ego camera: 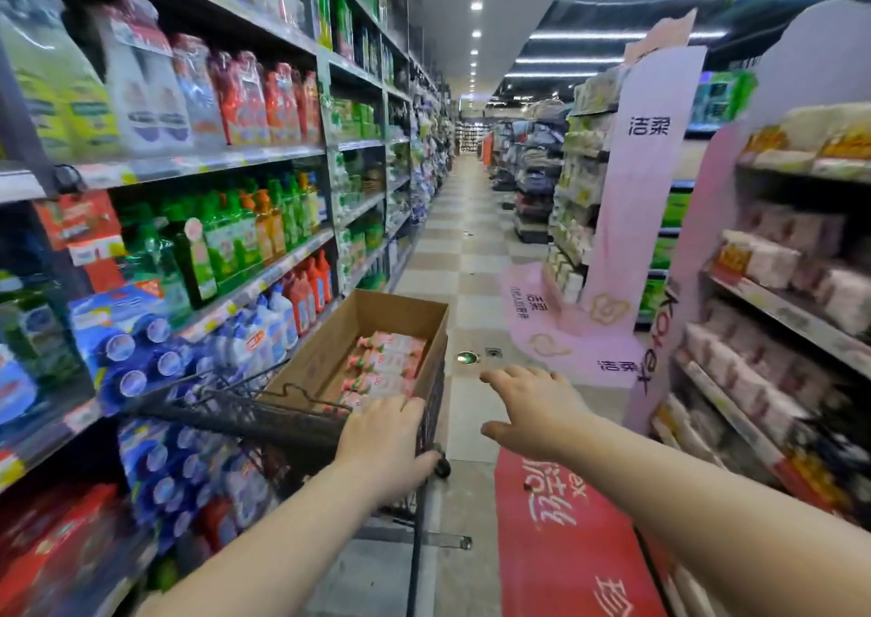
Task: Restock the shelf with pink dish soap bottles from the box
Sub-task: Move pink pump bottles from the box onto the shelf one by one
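Observation:
An open cardboard box (330, 348) rides on a black wire cart (264, 416) in the aisle. Several pink dish soap bottles (384, 364) lie flat in the box. My left hand (384, 447) grips the cart's near rim and handle at its right corner. My right hand (530, 404) hovers in the air to the right of the cart, fingers spread and holding nothing. The shelf (264, 282) of detergent and soap bottles runs along the left side, right beside the cart.
A tissue display (773, 315) with a pink sign (636, 182) lines the right side. A red floor sticker (565, 546) and a pink one (551, 329) lie on the tiled aisle floor, which stretches ahead past the cart.

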Demonstrator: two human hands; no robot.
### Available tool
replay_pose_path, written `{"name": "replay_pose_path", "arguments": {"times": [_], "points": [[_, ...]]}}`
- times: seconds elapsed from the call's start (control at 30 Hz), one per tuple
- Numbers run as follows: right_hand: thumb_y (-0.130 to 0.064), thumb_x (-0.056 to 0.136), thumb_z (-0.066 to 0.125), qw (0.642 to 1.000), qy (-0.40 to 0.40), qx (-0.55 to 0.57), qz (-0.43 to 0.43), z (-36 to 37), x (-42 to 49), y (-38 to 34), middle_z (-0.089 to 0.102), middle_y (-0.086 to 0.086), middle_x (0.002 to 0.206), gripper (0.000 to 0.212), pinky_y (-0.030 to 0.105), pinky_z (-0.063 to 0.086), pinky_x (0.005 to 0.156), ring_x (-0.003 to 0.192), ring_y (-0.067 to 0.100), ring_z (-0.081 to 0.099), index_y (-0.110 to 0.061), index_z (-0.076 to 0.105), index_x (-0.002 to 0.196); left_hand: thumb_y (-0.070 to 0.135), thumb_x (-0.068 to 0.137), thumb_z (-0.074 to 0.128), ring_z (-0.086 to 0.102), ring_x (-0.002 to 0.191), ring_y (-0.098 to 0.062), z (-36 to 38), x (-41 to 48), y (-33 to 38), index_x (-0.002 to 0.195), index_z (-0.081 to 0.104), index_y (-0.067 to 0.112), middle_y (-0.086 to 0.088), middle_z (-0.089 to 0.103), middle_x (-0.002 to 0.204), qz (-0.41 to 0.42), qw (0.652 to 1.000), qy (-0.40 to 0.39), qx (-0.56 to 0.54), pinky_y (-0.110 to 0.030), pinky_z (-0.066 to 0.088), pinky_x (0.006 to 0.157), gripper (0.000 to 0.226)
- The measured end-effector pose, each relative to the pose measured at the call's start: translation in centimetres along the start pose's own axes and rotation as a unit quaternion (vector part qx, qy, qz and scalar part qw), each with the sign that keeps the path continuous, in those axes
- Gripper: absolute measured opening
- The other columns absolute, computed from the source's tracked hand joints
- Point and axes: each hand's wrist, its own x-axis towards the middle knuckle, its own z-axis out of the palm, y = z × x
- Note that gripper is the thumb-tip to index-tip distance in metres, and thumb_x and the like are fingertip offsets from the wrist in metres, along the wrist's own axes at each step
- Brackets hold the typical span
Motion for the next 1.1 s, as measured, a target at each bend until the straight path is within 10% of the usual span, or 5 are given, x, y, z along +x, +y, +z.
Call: {"name": "replay_pose_path", "arguments": {"times": [0.6, 1.1], "points": [[-0.047, 0.089, 0.052, 0.996, -0.066, 0.013, 0.053, 6.1, 20.8, 13.3, 0.041, 0.003, 0.146, 0.064, 0.045, 0.03, 0.106, 0.134, 0.028, 0.037, -0.024, 0.03, 0.144, 0.058, 0.083, 0.049, 0.042, 0.126, -0.025, 8.2, 26.2, 0.6, 0.137, 0.035, 0.022, -0.002, 0.044, 0.137, 0.023, 0.998, -0.057, -0.033, -0.041, 0.037, 0.099, 0.068], [-0.049, 0.089, 0.052, 0.984, -0.111, 0.016, -0.138, 10.8, 40.4, 23.7, 0.041, 0.005, 0.147, 0.065, 0.049, 0.029, 0.108, 0.134, 0.031, 0.037, -0.025, 0.029, 0.145, 0.058, 0.082, 0.051, 0.038, 0.131, -0.022, 14.3, 39.3, 1.5, 0.138, 0.037, 0.023, 0.0, 0.041, 0.142, -0.198, 0.973, -0.094, -0.065, -0.038, 0.037, 0.104, 0.068]]}}
